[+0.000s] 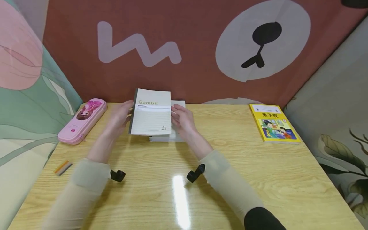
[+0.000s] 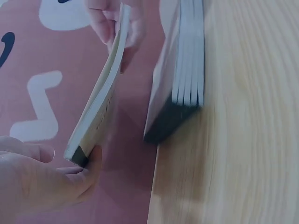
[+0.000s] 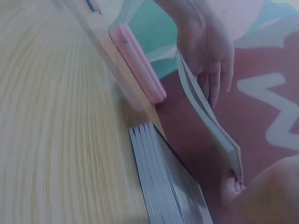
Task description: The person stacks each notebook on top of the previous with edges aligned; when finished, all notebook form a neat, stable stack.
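Note:
A cream notebook [image 1: 151,116] with a dark spine and "Gambit" on its cover is held up off the table, tilted. My left hand [image 1: 119,114] holds it by the spine side, its fingers partly behind the cover. The opposite edge is pinched by my right hand [image 1: 184,118], with fingertips under it in the right wrist view. Below and slightly right lies a neat stack of similar notebooks [image 2: 189,56], apart from the raised one. The head view hides much of that stack behind the raised notebook.
At the left stands a pink pencil case [image 1: 83,121], with small orange and grey sticks [image 1: 63,167] in front of it. A yellow illustrated book [image 1: 274,124] lies at the right. The wooden table [image 1: 230,179] ends at a printed cloth backdrop [image 1: 198,80].

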Tool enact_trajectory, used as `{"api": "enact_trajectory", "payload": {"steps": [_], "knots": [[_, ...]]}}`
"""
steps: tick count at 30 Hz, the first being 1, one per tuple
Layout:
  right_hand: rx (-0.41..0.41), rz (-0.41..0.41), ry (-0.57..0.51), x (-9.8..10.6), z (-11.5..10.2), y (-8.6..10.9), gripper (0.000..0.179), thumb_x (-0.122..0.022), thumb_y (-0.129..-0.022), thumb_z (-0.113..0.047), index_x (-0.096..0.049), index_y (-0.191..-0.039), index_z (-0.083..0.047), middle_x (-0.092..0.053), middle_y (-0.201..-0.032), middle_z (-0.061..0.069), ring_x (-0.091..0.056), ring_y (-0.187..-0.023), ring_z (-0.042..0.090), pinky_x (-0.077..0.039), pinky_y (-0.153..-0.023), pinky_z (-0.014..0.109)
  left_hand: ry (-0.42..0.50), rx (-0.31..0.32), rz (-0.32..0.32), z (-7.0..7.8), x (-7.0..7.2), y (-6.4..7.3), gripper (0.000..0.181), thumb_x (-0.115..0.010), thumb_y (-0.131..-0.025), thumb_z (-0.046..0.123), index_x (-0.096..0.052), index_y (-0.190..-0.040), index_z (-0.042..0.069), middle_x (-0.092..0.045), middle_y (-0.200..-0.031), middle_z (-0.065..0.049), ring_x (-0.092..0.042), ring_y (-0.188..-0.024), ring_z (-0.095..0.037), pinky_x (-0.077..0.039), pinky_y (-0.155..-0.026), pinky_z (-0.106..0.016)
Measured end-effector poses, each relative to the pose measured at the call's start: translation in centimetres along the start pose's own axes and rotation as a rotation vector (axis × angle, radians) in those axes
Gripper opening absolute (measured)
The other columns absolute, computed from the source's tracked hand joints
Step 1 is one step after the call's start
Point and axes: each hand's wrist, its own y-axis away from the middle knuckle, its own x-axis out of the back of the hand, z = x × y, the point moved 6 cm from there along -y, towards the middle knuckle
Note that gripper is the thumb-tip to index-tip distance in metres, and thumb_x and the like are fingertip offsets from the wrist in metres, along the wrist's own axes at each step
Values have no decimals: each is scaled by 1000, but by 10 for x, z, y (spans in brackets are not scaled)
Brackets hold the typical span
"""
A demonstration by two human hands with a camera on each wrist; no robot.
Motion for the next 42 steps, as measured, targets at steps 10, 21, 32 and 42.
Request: {"api": "enact_trajectory", "payload": {"steps": [10,21,32,42], "knots": [[31,31,-23,45,-7,-5,49,-51,-106,-7,-42,-154,0,-56,-152,17,-56,-140,27,-43,-122,38,80,-25,15,-10,-35,-4,55,-43,-110,23,-33,-158,-1,-39,-164,-13,-49,-131,-16,-39,-124,-32],[28,26,7,68,1,-10,50,-48,-108,-9,-39,-156,0,-54,-154,16,-56,-141,25,-46,-119,33,176,-1,34,-32,-54,-17,52,-43,-110,20,-38,-156,-3,-49,-153,-12,-51,-128,-17,-39,-121,-29],[27,-15,-39,71,5,-17,53,-47,-106,-3,-35,-157,3,-48,-157,23,-49,-146,31,-41,-123,37,181,-32,22,-38,-60,-18,57,-42,-110,19,-26,-160,-4,-30,-169,-16,-34,-155,-24,-28,-130,-33],[46,-33,3,70,4,-20,56,-51,-105,-4,-34,-157,3,-50,-154,23,-53,-137,29,-43,-122,34,136,-15,28,-41,-60,-21,57,-43,-110,23,-28,-159,-2,-27,-170,-14,-28,-158,-21,-26,-131,-33]]}}
